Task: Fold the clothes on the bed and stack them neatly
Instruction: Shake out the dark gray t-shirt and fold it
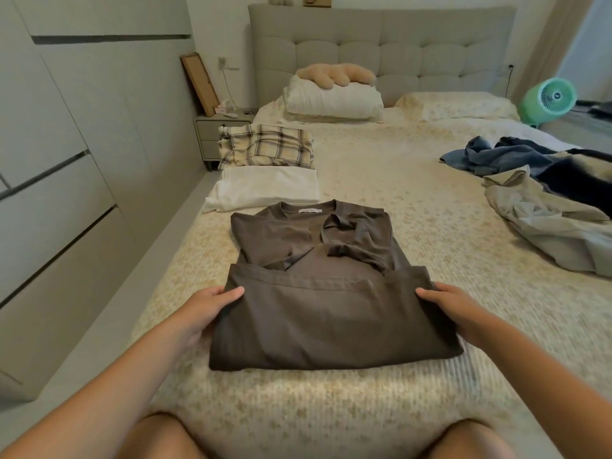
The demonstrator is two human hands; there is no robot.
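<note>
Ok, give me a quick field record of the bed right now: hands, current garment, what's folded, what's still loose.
current garment: dark brown cotton T-shirt, sleeves folded in, hem end turned up over the body
left hand: grips the shirt's left edge
right hand: grips the shirt's right edge
folded: white folded garment and cream plaid folded garment, side by side beyond the shirt
unfolded: blue denim garment and pale grey crumpled garment, at the right
surface: cream floral bedspread
</note>
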